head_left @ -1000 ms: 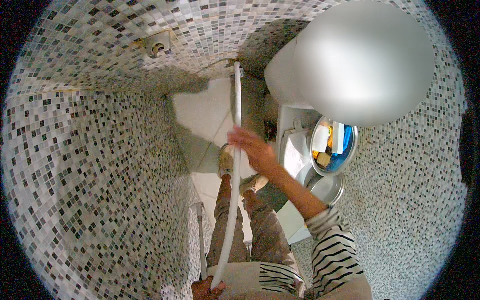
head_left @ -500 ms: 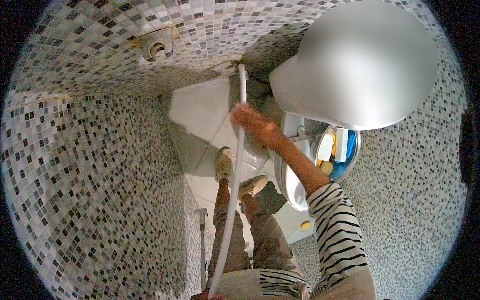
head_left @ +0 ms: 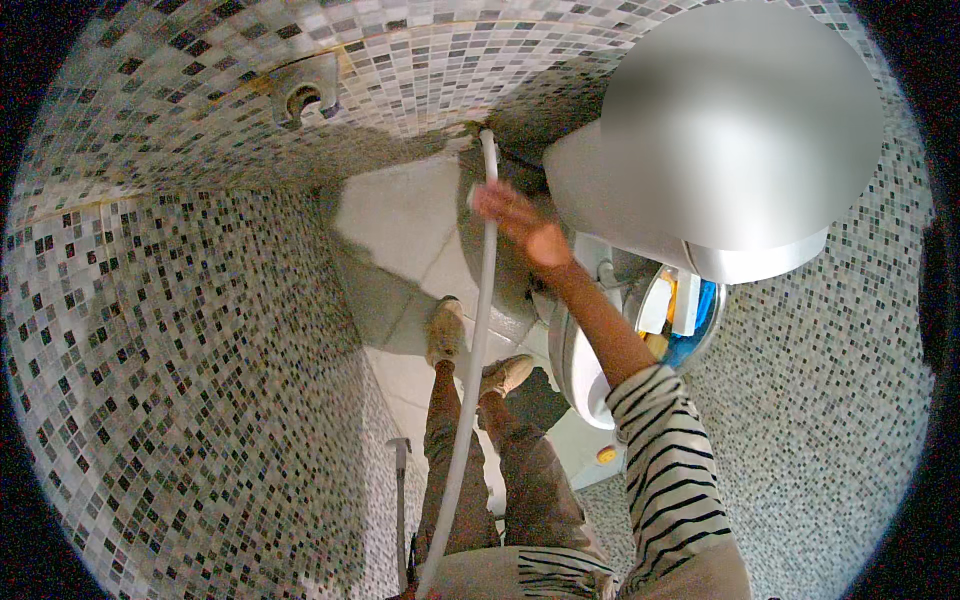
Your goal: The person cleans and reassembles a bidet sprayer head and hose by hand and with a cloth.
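A long white hose [head_left: 468, 420] runs from low on the back wall toward me, bending slightly on its way to the lower edge. My right hand [head_left: 522, 228] reaches across its upper part, fingers over the hose and looking loosely closed around it; they are smeared by motion. Pale material shows by the fingertips, too blurred to name. At the lower edge, beside the hose's near end, only a dark sliver of my left hand [head_left: 405, 595] seems to show, with its fingers hidden. My shoes [head_left: 447, 330] stand on the tiled floor, one on each side of the hose.
A large, partly blurred white rounded fixture [head_left: 780, 262] juts out at upper right. Below it are a white bowl [head_left: 575, 375] and a round container [head_left: 722, 310] of blue, yellow and white items. A metal wall fitting [head_left: 305, 92], a grey-handled tool [head_left: 401, 490] and mosaic walls surround me.
My right hand has slid a little farther up the hose, and its fingers look straighter. The view has tilted slightly.
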A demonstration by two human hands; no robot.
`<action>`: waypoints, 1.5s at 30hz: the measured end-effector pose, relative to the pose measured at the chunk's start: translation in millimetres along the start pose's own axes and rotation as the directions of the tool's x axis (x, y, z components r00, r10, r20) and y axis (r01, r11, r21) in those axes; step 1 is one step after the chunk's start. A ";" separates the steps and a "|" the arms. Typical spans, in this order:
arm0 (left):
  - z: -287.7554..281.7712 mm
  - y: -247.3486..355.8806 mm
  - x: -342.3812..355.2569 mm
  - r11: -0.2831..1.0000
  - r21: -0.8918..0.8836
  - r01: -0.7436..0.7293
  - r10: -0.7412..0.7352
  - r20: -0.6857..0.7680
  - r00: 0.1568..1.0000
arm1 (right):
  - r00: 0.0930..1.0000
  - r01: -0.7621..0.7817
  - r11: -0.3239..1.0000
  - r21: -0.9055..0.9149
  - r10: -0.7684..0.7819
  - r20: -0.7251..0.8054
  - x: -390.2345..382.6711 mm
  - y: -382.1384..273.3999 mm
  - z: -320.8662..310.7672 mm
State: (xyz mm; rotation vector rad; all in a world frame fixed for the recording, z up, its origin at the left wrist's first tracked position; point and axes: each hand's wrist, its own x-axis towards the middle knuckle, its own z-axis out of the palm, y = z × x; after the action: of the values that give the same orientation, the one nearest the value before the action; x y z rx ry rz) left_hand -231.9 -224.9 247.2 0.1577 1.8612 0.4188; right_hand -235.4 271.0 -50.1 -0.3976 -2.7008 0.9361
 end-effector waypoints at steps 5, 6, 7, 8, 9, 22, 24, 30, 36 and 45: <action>-10.2 13.6 -1.4 0.977 -0.119 0.175 -0.167 0.076 0.983 | 0.992 -0.116 0.993 -0.037 0.118 0.043 -12.0 -32.6 29.0; -9.9 11.8 -1.5 0.964 -0.173 0.199 -0.190 0.068 0.979 | 0.991 -0.104 0.991 -0.083 0.110 0.075 -27.7 -44.4 39.5; -11.1 17.2 0.3 0.965 -0.155 0.212 -0.204 0.067 0.977 | 0.995 -0.071 0.997 -0.016 0.072 0.074 -29.7 -54.6 36.9; -13.6 25.0 2.2 0.964 -0.138 0.226 -0.219 0.064 0.974 | 0.997 -0.037 0.998 0.054 0.033 0.070 -30.5 -63.2 32.8; -14.9 30.0 4.1 0.965 -0.117 0.234 -0.227 0.069 0.971 | 0.998 -0.009 0.994 0.113 0.002 0.063 -30.9 -66.7 26.7; -17.7 14.6 21.4 0.974 -0.058 0.217 -0.212 0.087 0.973 | 0.842 -0.327 0.813 0.481 0.482 -0.242 79.0 81.8 51.0; -18.6 12.9 25.2 0.975 -0.065 0.212 -0.207 0.080 0.975 | 0.800 -0.337 0.727 0.597 0.556 -0.225 83.0 85.3 56.1; -20.3 8.2 23.5 0.973 -0.079 0.216 -0.211 0.064 0.975 | 0.777 -0.303 0.865 0.399 0.467 -0.422 76.0 26.2 46.9; -20.6 9.0 25.8 0.978 -0.078 0.191 -0.187 0.060 0.981 | 0.877 -0.282 0.912 0.297 0.371 -0.307 71.8 27.5 22.4; -22.3 10.7 22.7 0.981 -0.096 0.166 -0.165 0.014 0.986 | 0.932 -0.170 0.952 0.255 0.071 0.356 -89.1 -145.1 65.5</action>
State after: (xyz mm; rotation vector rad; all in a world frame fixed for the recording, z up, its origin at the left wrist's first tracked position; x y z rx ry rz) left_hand -261.4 -212.4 236.9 -0.0614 1.8274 0.3920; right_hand -198.6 94.6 -21.4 -0.3745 -2.8032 1.5339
